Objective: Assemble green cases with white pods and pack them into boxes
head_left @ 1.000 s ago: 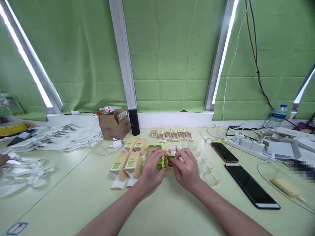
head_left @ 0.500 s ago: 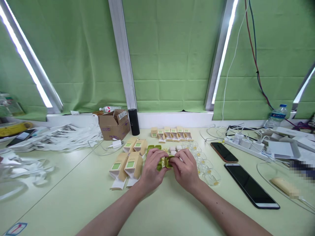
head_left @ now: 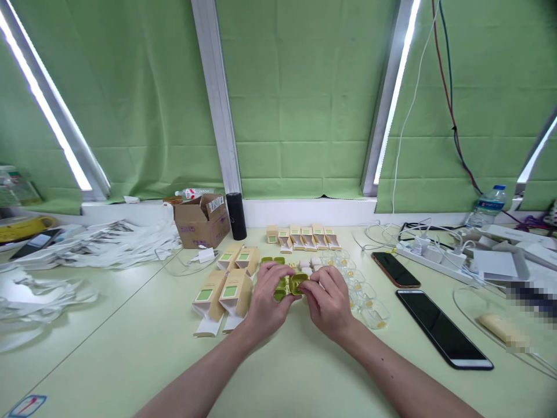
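Note:
Between my two hands is a small olive-green case (head_left: 298, 283), its hollow inside facing me. My left hand (head_left: 268, 297) pinches it from the left, thumb below and fingers above. The fingers of my right hand (head_left: 329, 299) are closed at the case's right edge; whether they hold anything smaller cannot be made out. Partly behind my left fingers lie more green cases (head_left: 281, 288). Several small white pieces (head_left: 305, 264) lie just beyond the hands. Clear plastic covers (head_left: 375, 314) with yellow spots spread out beside my right hand. Opened cream cartons (head_left: 237, 293) stand left of my left hand.
A row of smaller cream cartons (head_left: 307, 238) stands at the back. Left of it are a black cylinder (head_left: 236, 216) and a brown cardboard box (head_left: 201, 223). Two phones (head_left: 444, 328) and a cabled power strip (head_left: 437, 261) lie at right. White straps (head_left: 126, 244) cover the far left.
The green case has tilted so that more of its inside faces me. My right fingers have shifted slightly to its right edge. My left hand has barely moved.

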The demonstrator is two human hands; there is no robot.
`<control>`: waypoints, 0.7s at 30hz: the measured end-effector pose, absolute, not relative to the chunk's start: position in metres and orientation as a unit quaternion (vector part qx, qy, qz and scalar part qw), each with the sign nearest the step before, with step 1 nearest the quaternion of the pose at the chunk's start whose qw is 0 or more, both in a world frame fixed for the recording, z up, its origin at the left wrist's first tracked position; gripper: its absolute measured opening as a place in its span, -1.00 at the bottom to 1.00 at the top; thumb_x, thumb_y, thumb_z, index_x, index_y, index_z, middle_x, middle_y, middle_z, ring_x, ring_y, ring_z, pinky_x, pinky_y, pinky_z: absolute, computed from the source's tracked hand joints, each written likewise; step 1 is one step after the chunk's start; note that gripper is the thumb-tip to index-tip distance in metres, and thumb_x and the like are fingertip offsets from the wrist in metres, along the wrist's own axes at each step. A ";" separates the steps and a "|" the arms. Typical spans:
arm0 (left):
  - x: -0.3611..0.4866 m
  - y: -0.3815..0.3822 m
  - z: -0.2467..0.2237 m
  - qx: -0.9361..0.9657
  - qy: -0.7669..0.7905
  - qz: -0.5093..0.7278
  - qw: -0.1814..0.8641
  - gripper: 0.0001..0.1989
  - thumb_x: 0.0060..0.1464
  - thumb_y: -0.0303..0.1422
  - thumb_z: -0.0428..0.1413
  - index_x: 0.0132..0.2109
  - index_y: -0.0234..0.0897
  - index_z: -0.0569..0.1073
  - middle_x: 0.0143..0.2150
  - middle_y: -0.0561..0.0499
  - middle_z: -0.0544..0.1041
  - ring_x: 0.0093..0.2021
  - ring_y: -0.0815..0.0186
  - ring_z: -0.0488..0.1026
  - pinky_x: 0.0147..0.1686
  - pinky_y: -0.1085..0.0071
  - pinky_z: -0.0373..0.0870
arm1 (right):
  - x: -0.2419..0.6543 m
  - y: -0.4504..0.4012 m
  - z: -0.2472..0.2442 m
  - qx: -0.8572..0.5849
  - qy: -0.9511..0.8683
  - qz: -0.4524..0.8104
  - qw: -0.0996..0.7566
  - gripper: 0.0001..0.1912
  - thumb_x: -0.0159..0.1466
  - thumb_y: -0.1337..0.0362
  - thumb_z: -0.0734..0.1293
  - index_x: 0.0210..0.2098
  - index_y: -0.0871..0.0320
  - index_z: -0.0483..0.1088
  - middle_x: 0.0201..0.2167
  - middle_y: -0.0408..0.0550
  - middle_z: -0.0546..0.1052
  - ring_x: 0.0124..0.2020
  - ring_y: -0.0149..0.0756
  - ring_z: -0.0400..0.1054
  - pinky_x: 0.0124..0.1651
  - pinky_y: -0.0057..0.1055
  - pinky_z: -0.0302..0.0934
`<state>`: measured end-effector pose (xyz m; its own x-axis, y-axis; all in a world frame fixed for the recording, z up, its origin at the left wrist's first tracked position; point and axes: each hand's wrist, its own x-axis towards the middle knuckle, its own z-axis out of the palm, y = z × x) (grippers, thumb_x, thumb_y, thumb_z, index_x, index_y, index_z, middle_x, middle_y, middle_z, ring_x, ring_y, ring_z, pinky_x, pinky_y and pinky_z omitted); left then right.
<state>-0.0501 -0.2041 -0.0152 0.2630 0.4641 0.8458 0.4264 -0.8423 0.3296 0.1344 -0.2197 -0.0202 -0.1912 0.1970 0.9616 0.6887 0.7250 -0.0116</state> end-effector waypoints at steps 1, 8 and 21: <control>-0.050 -0.204 -0.015 0.794 0.281 0.540 0.017 -0.62 0.11 -0.49 0.31 0.06 -0.15 0.47 -0.03 -0.09 0.62 0.07 0.04 0.44 0.06 0.04 0.48 | 0.134 -0.220 -0.020 -0.299 -0.739 -0.220 0.561 -0.81 0.39 0.48 0.30 -0.26 0.11 0.50 -0.36 -0.02 0.47 -0.27 -0.18 0.27 -0.24 -0.23 0.19; -0.050 -0.206 -0.012 0.791 0.280 0.544 0.010 -0.62 0.12 -0.51 0.30 0.06 -0.16 0.48 -0.03 -0.08 0.62 0.07 0.06 0.43 0.06 0.08 0.48 | 0.135 -0.220 -0.020 -0.292 -0.739 -0.233 0.561 -0.81 0.37 0.51 0.31 -0.23 0.11 0.49 -0.36 -0.02 0.47 -0.27 -0.18 0.28 -0.23 -0.23 0.19; -0.050 -0.204 -0.016 0.786 0.294 0.544 0.012 -0.61 0.10 -0.56 0.26 0.06 -0.16 0.48 -0.01 -0.09 0.61 0.09 0.04 0.43 0.07 0.05 0.48 | 0.135 -0.222 -0.019 -0.292 -0.740 -0.237 0.558 -0.79 0.38 0.51 0.29 -0.24 0.09 0.49 -0.37 -0.02 0.46 -0.26 -0.18 0.29 -0.23 -0.23 0.18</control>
